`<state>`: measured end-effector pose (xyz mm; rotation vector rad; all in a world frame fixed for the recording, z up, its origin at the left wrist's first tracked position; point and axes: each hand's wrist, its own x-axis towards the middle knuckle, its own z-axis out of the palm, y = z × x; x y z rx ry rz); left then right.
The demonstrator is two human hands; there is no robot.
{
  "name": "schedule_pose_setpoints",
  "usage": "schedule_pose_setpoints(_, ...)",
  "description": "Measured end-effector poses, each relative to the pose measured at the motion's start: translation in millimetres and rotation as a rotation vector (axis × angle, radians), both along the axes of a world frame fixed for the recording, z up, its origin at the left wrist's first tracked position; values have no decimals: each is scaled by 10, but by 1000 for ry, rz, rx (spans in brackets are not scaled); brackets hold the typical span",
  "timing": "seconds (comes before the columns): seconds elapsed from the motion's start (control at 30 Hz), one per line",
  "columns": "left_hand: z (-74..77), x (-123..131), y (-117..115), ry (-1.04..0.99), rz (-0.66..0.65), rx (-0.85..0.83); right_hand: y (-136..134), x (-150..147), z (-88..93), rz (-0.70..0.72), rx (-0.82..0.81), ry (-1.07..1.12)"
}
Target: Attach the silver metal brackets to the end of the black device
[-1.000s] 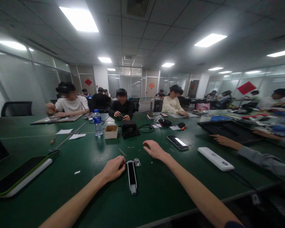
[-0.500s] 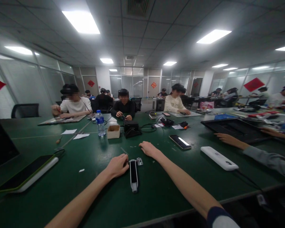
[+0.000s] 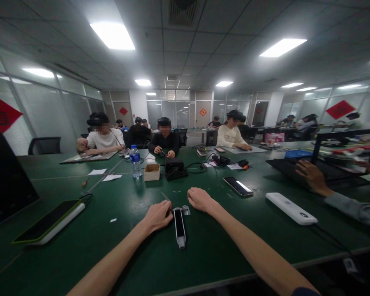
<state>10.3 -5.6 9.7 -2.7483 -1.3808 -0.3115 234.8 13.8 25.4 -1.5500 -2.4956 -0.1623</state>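
Green is the worktop (image 3: 203, 263). By the left hand (image 3: 158, 214), fingers are curled; whether anything is grasped cannot be told. Beside it, a narrow white-framed, black-inset device (image 3: 179, 226) is laid, flanked more closely, because the right hand (image 3: 201, 199) has been brought nearer, curled, its grasp likewise hidden. The device's long axis is directed forward, slightly left, tapered end backward.

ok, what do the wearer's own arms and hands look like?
Left hand and right hand: no gloves visible. Left forearm and right forearm bare, no wristbands. Dark sleeve edge on the right; no left sleeve in view.
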Motion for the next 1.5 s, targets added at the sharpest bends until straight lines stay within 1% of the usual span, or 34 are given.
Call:
schedule_pose_setpoints(0.13,8,-30,-26,-61,11,8,-164,-106,47,73,36,71)
schedule_pose_setpoints(0.23,11,-29,-46,-138,13,45,-229,-211,71,133,16,167)
schedule_pose_setpoints(0.3,-4,-17,-51,-178,-24,70,-264,-277,82,176,-50,280)
schedule_pose_setpoints(0.43,-61,-6,-39,-207,-147,121,-322,-348,98,228,-204,506)
schedule_pose_setpoints(0.5,-88,-16,-29,-226,-192,146,-333,-349,105,226,-256,565)
schedule_pose_setpoints(0.6,-119,-37,-17,-252,-227,165,-329,-331,115,217,-315,608)
schedule_pose_setpoints(0.8,-138,-43,-6,-220,-233,218,-315,-314,126,207,-328,556)
schedule_pose_setpoints(0.93,-118,-39,-1,-201,-218,234,-286,-312,80,220,-276,508)
schedule_pose_setpoints(1.03,-108,-39,12,-179,-185,209,-262,-318,29,240,-221,478)
schedule_pose_setpoints(1.13,-109,-56,30,-205,-153,141,-263,-322,22,254,-187,446)
schedule_pose_setpoints(1.23,-113,-98,53,-305,-95,47,-270,-280,67,232,-142,367)
schedule_pose_setpoints(1.33,-107,-153,77,-401,-35,-46,-258,-175,112,195,-110,248)
schedule_pose_setpoints(1.4,-97,-179,89,-429,-13,-115,-244,-98,124,174,-135,192)
schedule_pose_setpoints(1.5,-77,-190,96,-425,-4,-202,-232,-29,124,179,-206,171)
